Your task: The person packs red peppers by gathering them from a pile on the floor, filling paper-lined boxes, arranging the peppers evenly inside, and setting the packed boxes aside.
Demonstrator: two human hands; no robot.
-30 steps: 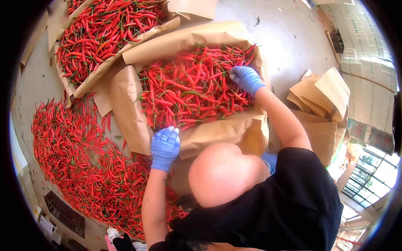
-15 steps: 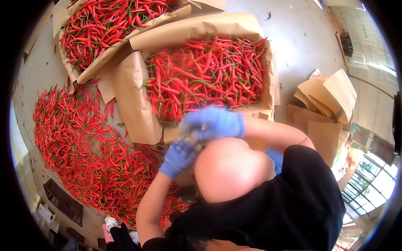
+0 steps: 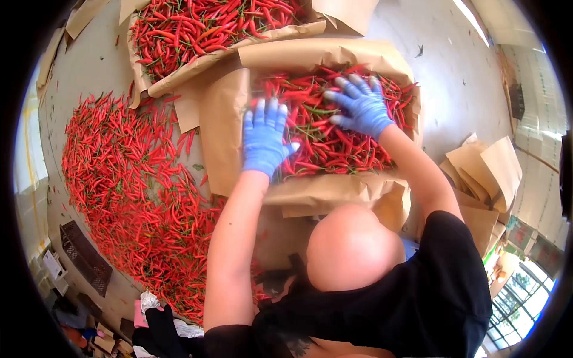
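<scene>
Both my hands wear blue gloves with whitish fingertips. My left hand [image 3: 264,137] lies open, fingers stretched, at the left side of a paper-lined box [image 3: 222,128] filled with red chili peppers [image 3: 322,149]. Toward the back right of the same box, my right hand [image 3: 363,106] is spread flat on top of the peppers. Nothing shows gripped in either hand. Brown paper folds outward along the box's left, back and front sides. Some peppers near the hands are blurred.
A second paper-lined box of chili peppers [image 3: 209,30] stands behind. A large heap of loose chilies [image 3: 131,197] covers the floor at left. Brown paper sheets [image 3: 486,170] are stacked at right. A dark crate [image 3: 85,256] sits at lower left.
My hands were together at the box's front edge, blurred. Now they are apart and reach over the peppers, fingers spread. The view has shifted, so the boxes appear further right and lower.
</scene>
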